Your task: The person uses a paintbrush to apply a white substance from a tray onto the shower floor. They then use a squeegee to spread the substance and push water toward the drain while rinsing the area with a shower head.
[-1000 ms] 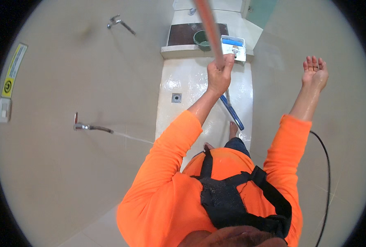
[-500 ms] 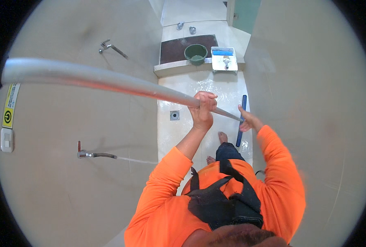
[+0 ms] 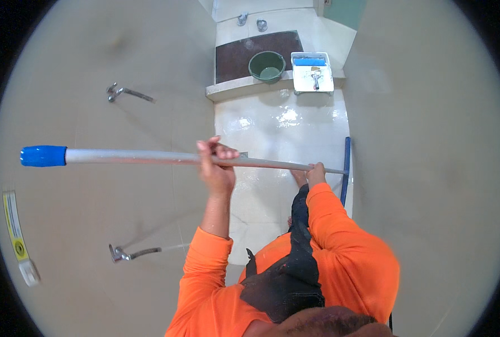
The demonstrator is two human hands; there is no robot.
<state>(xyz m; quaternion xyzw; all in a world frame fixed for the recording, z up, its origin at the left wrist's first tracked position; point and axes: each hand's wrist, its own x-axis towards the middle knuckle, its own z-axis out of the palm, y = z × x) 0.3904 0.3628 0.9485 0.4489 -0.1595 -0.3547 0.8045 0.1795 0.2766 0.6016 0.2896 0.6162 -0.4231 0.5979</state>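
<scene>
A floor squeegee stretches across the view, its silver pole [image 3: 149, 158] running from a blue end grip [image 3: 43, 156] on the left to a long blue head [image 3: 347, 157] on the right. The head lies along the foot of the right wall on the wet floor. My left hand [image 3: 218, 168] holds the middle of the pole, some fingers lifted and loosely bent around it. Closer to the head, my right hand [image 3: 316, 174] is closed around the pole. Part of my right fingers is hidden.
Beyond a low ledge [image 3: 250, 88] stand a green bucket [image 3: 267, 76] and a white paint tray [image 3: 303, 84] with a blue roller [image 3: 309, 62] and a brush [image 3: 316, 78]. Two taps [image 3: 127, 92] stick out of the left wall; water runs from the nearer tap [image 3: 129, 254].
The pole has swung lower and leveled, bringing its blue end grip into view. My left hand moved left; my right hand closed on the pole, having been open near the head.
</scene>
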